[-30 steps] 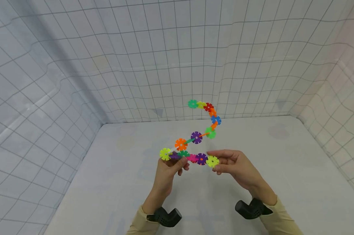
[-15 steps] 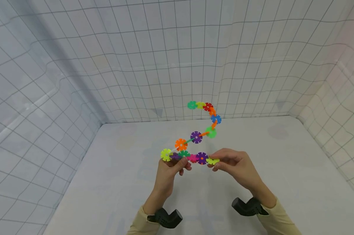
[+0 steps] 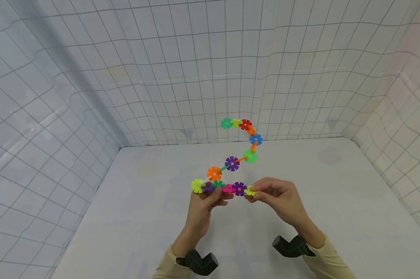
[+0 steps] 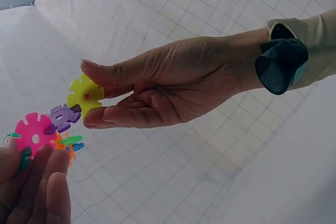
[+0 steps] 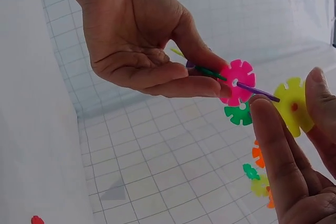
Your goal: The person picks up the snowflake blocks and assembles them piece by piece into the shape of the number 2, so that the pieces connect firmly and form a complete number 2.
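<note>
A chain of interlocking notched plastic discs (image 3: 232, 163) curves across the head view, its far end a green disc (image 3: 226, 123). My left hand (image 3: 200, 213) pinches the chain near a dark green disc (image 3: 218, 185), with the thumb on top and the other fingers extended beneath. Between my right hand's (image 3: 283, 199) thumb and fingers is the yellow end disc (image 4: 85, 97). A purple disc (image 3: 239, 189) joins that yellow disc to a pink disc (image 5: 237, 82). My right fingers partly cover the yellow disc in the head view.
A white table (image 3: 126, 217) lies below both hands. White grid-lined walls (image 3: 210, 69) rise behind it and at both sides. Each wrist wears a black camera (image 3: 200, 263). A small red piece (image 5: 37, 220) shows at the lower left of the right wrist view.
My right hand shifted slightly left and turned the yellow end disc from face-on to tilted. The left fingers reached further right under the chain, and the left hand moved slightly right.
</note>
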`<action>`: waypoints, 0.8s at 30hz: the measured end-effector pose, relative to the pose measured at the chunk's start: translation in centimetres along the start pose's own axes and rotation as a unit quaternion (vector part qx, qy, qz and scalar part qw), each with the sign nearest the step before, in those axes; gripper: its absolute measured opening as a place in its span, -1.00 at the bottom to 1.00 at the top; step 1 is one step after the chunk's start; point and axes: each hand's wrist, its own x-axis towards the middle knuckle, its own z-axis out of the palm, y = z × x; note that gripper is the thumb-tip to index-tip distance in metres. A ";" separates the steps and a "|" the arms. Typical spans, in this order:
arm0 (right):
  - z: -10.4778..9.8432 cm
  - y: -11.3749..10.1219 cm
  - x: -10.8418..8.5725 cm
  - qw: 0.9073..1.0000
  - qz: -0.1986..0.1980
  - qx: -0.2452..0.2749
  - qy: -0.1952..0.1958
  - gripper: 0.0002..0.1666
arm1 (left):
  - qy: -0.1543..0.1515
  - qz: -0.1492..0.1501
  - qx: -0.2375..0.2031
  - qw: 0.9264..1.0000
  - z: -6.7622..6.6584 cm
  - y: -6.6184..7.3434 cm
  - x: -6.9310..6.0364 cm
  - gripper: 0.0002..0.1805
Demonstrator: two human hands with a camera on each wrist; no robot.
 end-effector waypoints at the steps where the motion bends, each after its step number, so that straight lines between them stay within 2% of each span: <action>1: 0.0 0.0 0.0 1.000 -0.002 0.001 0.000 -0.79 | -0.003 0.001 -0.008 1.000 0.0 0.0 0.0 -0.92; 6: 0.0 0.1 0.0 1.000 0.014 -0.003 0.008 -0.83 | -0.018 -0.002 -0.027 0.999 0.1 0.1 0.0 -0.91; 14: 0.1 0.2 0.0 0.998 0.055 -0.032 0.021 -0.86 | -0.009 0.014 -0.009 1.000 0.1 0.2 0.0 -0.92; 17: 0.1 0.4 0.1 0.998 0.053 -0.039 0.025 -0.86 | 0.002 0.010 -0.007 1.000 0.1 0.2 0.0 -0.94; 20: 0.3 0.6 0.1 0.997 0.043 -0.058 0.034 -0.84 | 0.026 -0.003 -0.016 1.000 0.2 0.1 0.0 -0.97; 24: 0.7 1.0 0.1 0.995 0.027 -0.082 0.049 -0.80 | 0.059 -0.021 -0.029 0.998 0.3 -0.2 0.1 -0.90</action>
